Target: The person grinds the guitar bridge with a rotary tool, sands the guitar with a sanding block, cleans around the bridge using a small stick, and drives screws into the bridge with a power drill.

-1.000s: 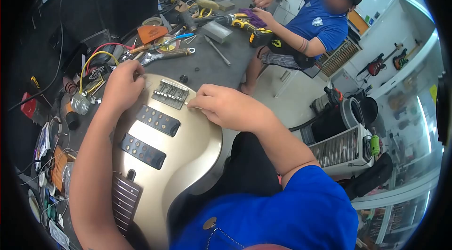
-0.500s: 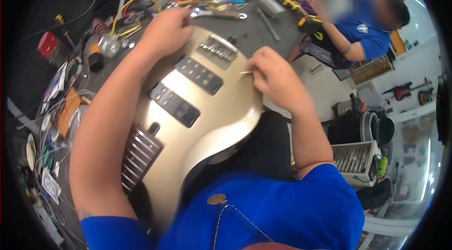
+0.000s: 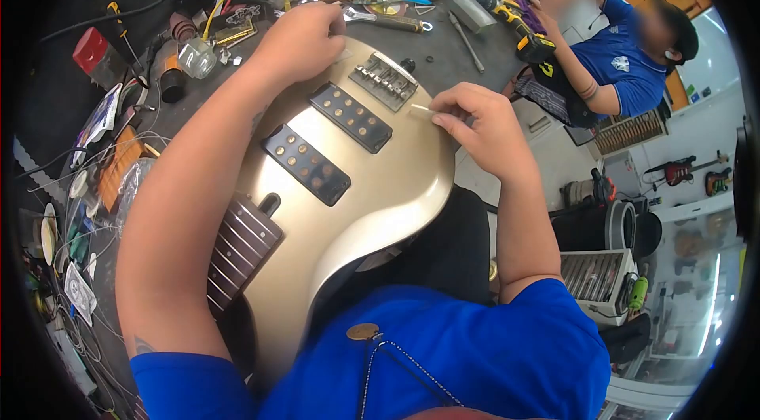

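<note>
White and slender, a stick is pinched by the right hand's fingertips, likely for fine control, its free end just beside the bridge. The left hand curls at the opposite edge, perhaps steadying; any grip there I cannot tell. Between them lies the gold guitar body, face up, presumably for access.

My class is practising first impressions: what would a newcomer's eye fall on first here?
Probably the pale gold guitar filling the middle of the view, with the left hand at its upper-left edge and the right hand pinching a thin white stick beside the bridge. Next, the yellow-and-black drill at upper right, near a co-worker's blue shirt.
</note>
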`<action>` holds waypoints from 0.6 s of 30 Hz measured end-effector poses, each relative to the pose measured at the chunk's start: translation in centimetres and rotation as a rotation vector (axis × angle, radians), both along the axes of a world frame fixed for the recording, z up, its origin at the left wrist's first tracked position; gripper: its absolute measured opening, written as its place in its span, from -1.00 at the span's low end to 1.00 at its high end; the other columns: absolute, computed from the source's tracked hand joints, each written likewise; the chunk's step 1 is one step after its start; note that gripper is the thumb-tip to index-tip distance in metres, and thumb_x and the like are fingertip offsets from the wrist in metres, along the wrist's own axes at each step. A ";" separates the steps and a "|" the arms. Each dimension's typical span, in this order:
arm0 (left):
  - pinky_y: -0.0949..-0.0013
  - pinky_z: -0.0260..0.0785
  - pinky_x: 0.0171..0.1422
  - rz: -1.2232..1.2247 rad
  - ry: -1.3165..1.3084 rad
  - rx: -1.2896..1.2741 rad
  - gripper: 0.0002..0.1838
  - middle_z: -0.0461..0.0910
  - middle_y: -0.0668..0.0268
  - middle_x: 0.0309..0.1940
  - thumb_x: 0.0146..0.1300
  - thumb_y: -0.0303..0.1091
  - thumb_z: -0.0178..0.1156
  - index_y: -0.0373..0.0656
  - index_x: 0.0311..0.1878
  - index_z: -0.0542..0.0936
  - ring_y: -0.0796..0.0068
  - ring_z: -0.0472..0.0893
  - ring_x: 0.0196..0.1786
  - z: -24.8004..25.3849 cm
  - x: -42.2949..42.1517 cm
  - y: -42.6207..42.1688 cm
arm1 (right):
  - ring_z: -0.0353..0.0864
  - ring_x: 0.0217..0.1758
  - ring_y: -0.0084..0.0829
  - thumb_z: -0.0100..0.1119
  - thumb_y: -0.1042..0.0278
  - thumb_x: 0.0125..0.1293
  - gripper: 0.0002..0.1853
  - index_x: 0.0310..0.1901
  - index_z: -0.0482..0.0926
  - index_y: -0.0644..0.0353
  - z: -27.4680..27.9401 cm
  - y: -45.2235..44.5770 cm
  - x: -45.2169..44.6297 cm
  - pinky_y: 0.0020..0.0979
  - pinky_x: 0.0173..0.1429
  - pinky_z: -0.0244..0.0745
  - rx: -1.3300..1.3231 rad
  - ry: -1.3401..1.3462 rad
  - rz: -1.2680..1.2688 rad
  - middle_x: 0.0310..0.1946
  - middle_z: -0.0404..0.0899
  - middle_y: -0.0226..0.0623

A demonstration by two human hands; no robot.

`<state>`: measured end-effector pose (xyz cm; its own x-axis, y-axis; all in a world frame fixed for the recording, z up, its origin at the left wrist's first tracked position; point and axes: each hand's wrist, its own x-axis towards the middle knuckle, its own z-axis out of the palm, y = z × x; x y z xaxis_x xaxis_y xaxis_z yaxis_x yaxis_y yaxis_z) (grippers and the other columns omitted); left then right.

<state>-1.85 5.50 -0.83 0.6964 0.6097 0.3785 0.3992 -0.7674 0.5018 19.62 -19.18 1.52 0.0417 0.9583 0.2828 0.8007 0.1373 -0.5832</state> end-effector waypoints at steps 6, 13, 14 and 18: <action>0.05 0.57 0.15 0.010 0.018 -0.007 -0.76 0.74 0.01 -0.11 0.27 -0.41 0.30 -0.27 -0.03 0.71 -0.01 0.73 -0.01 0.0 0.0 0.1 | 0.79 -0.13 -0.21 0.43 0.52 0.37 -0.83 -0.04 0.83 0.22 0.1 -0.4 -0.3 -0.25 0.01 0.67 -0.015 -0.041 -0.046 -0.19 0.75 -0.21; 0.01 0.57 0.17 0.011 0.022 -0.020 -0.80 0.75 0.02 -0.11 0.29 -0.38 0.30 -0.25 -0.09 0.70 -0.04 0.74 0.03 0.2 0.0 -0.1 | 0.79 -0.11 -0.20 0.42 0.53 0.38 -0.82 -0.01 0.84 0.21 -0.4 -0.4 -0.2 -0.23 0.04 0.68 0.062 -0.140 -0.054 -0.17 0.74 -0.23; -0.01 0.57 0.18 0.013 0.025 -0.023 -0.83 0.76 0.02 -0.10 0.29 -0.37 0.30 -0.24 -0.12 0.70 -0.05 0.74 0.06 0.3 0.0 -0.1 | 0.78 -0.11 -0.20 0.42 0.53 0.39 -0.81 -0.01 0.84 0.21 -0.5 -0.3 -0.3 -0.23 0.05 0.67 0.079 -0.150 -0.058 -0.17 0.73 -0.23; 0.05 0.57 0.14 0.013 0.014 0.002 -0.74 0.74 0.01 -0.12 0.26 -0.39 0.30 -0.27 -0.02 0.71 -0.01 0.73 -0.02 -0.1 0.0 0.2 | 0.75 -0.09 -0.23 0.40 0.56 0.40 -0.78 0.03 0.86 0.15 -0.8 0.0 -0.5 -0.25 0.07 0.66 0.072 -0.067 -0.057 -0.17 0.70 -0.25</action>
<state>-1.81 5.69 -0.94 0.6938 0.6177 0.3702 0.4158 -0.7634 0.4944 19.09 -19.15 0.75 0.0746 0.9320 0.3547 0.8451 0.1297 -0.5186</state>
